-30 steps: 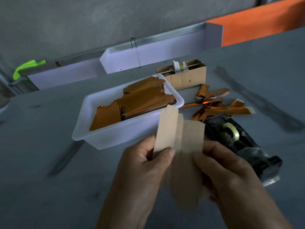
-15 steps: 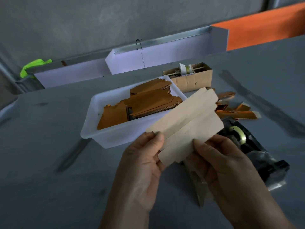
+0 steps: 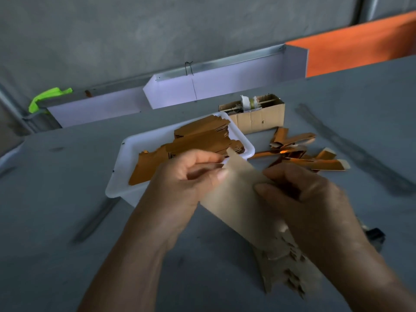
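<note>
Lower than 0.5 s ago, the card blank [image 3: 238, 197] now slants just before the white tray [image 3: 118, 174], my left hand [image 3: 186, 176] pinching its top edge and my right hand [image 3: 313, 199] gripping its side, so folding seems underway.

Both my forearms are bare. They enter from the lower edge and lean toward each other above the worktop. My left grip [image 3: 191, 176] has the thumb side turned up to me. Its thumb [image 3: 217, 176] and curled forefinger pinch the upper left corner of the card piece [image 3: 238, 199]. My right grip [image 3: 304, 194] is just beside it and a little lower. The right thumb [image 3: 270, 190] lies on the face of the piece, and the other fingers are curled round its far edge.
</note>
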Demonstrator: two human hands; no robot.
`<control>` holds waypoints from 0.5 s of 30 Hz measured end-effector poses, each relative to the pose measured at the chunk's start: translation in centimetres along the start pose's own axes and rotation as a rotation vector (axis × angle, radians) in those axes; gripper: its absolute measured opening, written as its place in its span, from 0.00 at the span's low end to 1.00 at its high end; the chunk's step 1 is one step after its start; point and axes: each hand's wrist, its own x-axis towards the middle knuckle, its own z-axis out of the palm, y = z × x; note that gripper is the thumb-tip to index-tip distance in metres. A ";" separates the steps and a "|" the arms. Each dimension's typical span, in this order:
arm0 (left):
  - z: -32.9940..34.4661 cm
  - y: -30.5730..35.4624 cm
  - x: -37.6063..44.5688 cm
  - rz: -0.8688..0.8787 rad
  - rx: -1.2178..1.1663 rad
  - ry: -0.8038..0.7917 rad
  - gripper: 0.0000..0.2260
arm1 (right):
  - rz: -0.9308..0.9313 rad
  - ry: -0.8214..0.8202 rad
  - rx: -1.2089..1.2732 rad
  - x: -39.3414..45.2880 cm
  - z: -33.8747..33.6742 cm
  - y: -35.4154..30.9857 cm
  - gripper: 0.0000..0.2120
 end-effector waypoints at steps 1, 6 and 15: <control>-0.1 -0.4 0.0 -0.057 -0.157 0.016 0.12 | 0.083 -0.002 0.100 0.1 0.1 0.4 0.02; 0.3 -1.2 -0.7 -0.227 -0.555 -0.008 0.18 | 0.326 0.014 0.450 0.8 1.1 1.1 0.03; 1.7 -1.4 -1.3 -0.213 -0.578 -0.003 0.17 | 0.414 0.037 0.720 0.8 2.1 1.3 0.05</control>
